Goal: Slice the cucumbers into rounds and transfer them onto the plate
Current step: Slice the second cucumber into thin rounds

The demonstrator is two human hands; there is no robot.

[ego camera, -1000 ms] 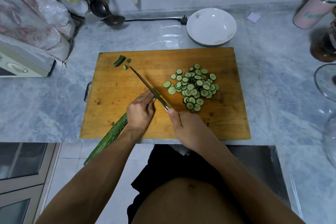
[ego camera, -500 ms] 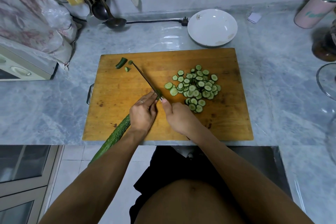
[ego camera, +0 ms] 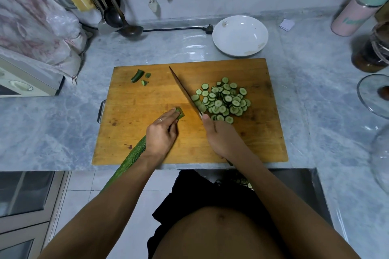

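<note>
On the wooden cutting board [ego camera: 147, 101], your left hand [ego camera: 161, 134] grips the long cucumber [ego camera: 134, 154], fingers curled over it just behind its cut end. Your right hand [ego camera: 221, 139] is wrapped round the handle of the knife [ego camera: 185, 92], forefinger laid along the spine. The blade lies to the right of the cut end, clear of it, with its edge against the pile of cut rounds [ego camera: 224, 100] on the board's right half. Beyond the board's far edge, the white plate [ego camera: 240, 35] holds no rounds. Trimmed end pieces [ego camera: 137, 75] lie near the board's far left corner.

Risks, as judged:
- The cucumber overhangs the board's near edge and the desk [ego camera: 315, 101]; if your grip slackens it may tip or roll off.
- Your left fingertips sit close behind the cut face; a thick or hurried stroke could catch them.
- Sweeping rounds with the blade may push some off the board's right side.

Not verifiable: the knife handle is hidden in your palm; whether the blade rests on the board or hovers cannot be told; your left forearm covers part of the cucumber.
</note>
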